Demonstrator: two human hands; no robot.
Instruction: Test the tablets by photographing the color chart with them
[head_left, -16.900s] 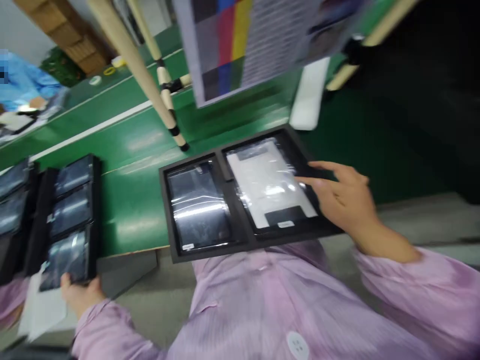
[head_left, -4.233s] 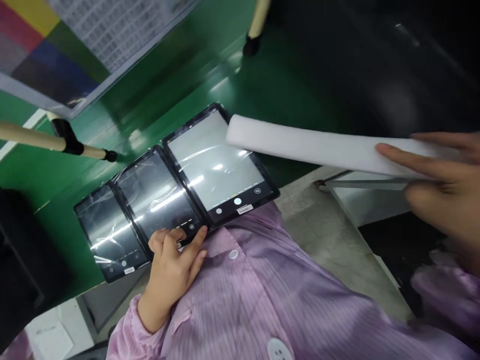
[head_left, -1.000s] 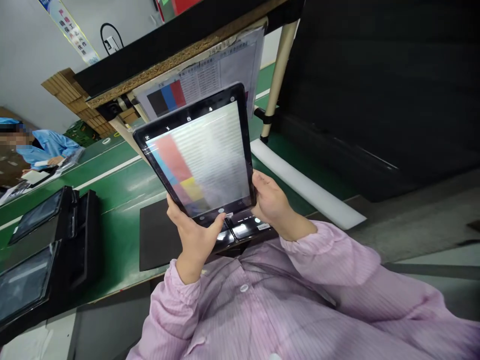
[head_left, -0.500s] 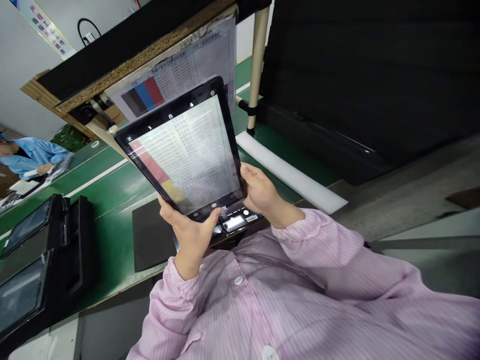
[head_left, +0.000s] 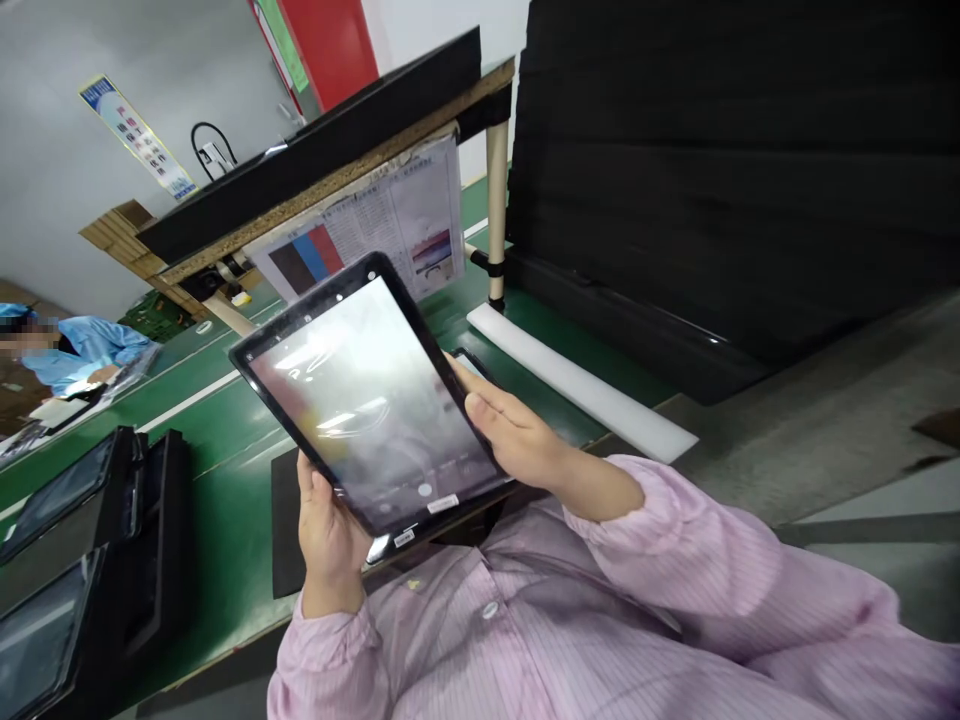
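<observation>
A black-framed tablet (head_left: 367, 400) is held tilted in front of me, its screen lit with a blurred camera picture and streaked with reflections. My left hand (head_left: 330, 535) grips its lower left edge, thumb at the front and the other fingers mostly hidden behind. On the right edge, my right hand (head_left: 517, 430) is closed round the frame with the thumb on the front. Beneath the tablet, part of another device with a small label (head_left: 403, 540) shows near the bench edge. A dark mat (head_left: 287, 530) lies partly covered by my left hand.
Black foam trays (head_left: 161, 540) with several tablets stand at left on the green bench (head_left: 232, 500). A shelf frame (head_left: 330, 150) with a printed sheet (head_left: 360, 225) rises behind. At right are a white foam strip (head_left: 581, 380) and black sheeting (head_left: 735, 180). A person in blue (head_left: 82, 350) sits far left.
The tablet has come lower and its screen picture has gone from sharp print to a pale blur. My left thumb has moved off the bottom front to the left edge. My view has shifted upward.
</observation>
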